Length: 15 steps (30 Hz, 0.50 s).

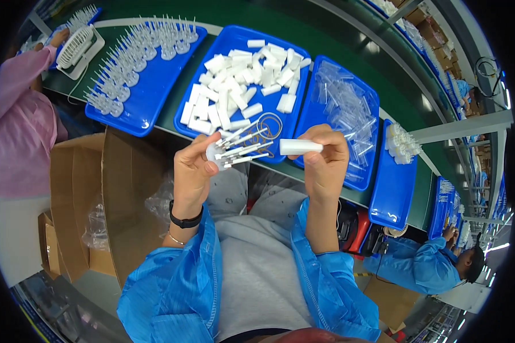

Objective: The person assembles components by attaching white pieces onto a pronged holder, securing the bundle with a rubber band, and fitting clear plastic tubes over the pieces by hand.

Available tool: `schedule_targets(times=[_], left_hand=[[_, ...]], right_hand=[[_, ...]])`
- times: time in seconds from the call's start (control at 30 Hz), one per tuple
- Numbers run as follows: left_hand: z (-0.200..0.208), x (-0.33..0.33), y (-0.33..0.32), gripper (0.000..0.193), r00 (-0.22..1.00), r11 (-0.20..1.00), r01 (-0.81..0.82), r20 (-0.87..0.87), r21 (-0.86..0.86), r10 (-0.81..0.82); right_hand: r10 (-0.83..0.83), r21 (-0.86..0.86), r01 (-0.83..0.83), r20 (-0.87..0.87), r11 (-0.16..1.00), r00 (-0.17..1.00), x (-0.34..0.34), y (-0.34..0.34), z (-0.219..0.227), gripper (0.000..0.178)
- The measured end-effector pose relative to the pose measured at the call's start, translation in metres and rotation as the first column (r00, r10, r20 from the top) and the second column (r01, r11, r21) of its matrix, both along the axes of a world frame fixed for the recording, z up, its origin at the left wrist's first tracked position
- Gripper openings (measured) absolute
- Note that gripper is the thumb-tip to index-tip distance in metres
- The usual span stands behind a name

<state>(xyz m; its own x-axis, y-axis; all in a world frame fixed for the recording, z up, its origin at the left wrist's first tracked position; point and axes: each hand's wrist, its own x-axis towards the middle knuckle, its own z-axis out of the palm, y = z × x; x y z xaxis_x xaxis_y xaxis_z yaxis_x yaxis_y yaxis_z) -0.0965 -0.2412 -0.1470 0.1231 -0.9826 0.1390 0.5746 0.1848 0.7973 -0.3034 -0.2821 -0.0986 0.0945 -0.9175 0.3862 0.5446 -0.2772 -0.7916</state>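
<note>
My left hand [193,163] pinches the round, translucent base of a white plastic piece with several thin pins [240,151], held sideways so the pins point to the right. In my right hand [328,157], between thumb and fingers, is a smooth white plastic block [298,147], its free end facing the pins. A gap separates the block from the pin tips. Behind my hands, a blue tray [183,111] holds a heap of similar white blocks [232,91]. Several rubber bands [269,126] lie at that tray's near edge, partly behind the pins.
To the left, a blue tray [146,117] carries rows of upright pinned pieces [126,68]. On the right are a tray of clear plastic tubes [343,103] and one with clustered white parts [402,143]. A white fan [80,51], open cardboard box [77,194] and co-workers sit nearby.
</note>
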Motion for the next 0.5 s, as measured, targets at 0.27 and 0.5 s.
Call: schedule_targets(times=[0.27, 0.5], left_hand=[[-0.001, 0.001, 0.009, 0.059, 0.996, 0.998, -0.014, 0.083, -0.061, 0.019], [0.000, 0.002, 0.008, 0.058, 0.997, 0.998, 0.046, 0.057, -0.051, -0.043]], right_hand=[[0.018, -0.098, -0.035, -0.162, 0.995, 0.987, -0.011, 0.010, 0.006, 0.026], [-0.013, -0.193, -0.052, -0.324, 0.980, 0.946, -0.014, 0.013, 0.017, 0.025]])
